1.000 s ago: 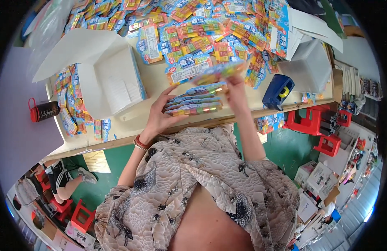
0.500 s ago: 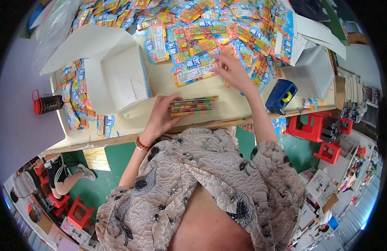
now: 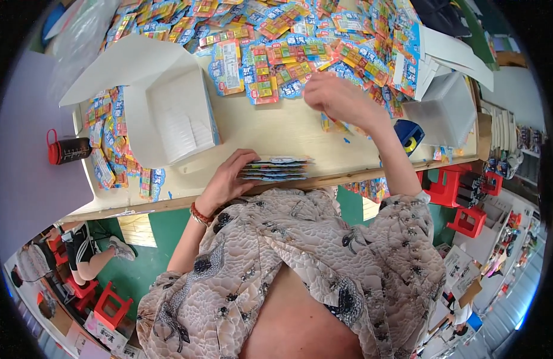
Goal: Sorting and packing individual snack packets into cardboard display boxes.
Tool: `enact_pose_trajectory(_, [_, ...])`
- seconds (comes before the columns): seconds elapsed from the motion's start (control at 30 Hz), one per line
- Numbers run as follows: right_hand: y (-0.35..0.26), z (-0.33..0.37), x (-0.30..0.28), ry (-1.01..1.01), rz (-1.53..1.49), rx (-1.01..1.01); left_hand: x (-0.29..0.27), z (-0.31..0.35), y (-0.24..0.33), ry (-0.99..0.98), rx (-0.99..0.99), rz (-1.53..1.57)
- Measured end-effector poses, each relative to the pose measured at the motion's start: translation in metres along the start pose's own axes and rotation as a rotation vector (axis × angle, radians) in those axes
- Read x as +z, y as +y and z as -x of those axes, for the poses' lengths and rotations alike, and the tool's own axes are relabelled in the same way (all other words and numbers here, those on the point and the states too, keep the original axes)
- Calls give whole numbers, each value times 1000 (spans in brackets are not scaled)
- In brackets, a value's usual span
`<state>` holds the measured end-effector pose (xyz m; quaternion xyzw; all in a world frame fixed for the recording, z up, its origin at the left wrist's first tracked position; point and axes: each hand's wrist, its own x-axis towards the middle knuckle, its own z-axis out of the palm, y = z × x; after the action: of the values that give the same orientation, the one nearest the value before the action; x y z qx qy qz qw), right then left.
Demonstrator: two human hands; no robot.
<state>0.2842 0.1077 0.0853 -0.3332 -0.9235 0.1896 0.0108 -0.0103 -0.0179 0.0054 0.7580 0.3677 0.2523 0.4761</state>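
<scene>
Near the table's front edge, my left hand grips the left end of a small stack of blister cards, held with the cards' edges upward. My right hand is over the near side of a large pile of colourful blister cards. Its fingers are curled together, and their tips and whatever they may hold are hidden. A single blister card lies left of that hand. An open white box stands to the left of the stack, its lid raised.
A blue tape dispenser sits partly behind my right forearm. Beyond it are a clear plastic bin and folded white cartons. More cards lie left of the box, beside a dark bottle. Red stools stand below the table.
The labelled card under my right hand is gone from the table. That hand has shifted up and right, its fingers now curled. The stack in my left hand is tilted differently.
</scene>
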Motion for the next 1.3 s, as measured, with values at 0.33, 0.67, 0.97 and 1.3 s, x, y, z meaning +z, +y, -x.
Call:
enact_pose_trajectory(0.33, [-5, -38, 78, -11, -948, -91, 5, -28, 1, 48, -78, -15])
enact_pose_trajectory(0.67, [48, -123, 31, -85, 179, 62, 17, -22, -11, 134, -143, 200])
enact_pose_trajectory(0.97, [5, -40, 67, 133, 128, -52, 20, -23, -8, 385, -65, -143])
enact_pose_trajectory(1.3, [71, -13, 40, 496, -114, 188, 15, -44, -15, 123, 28, 143])
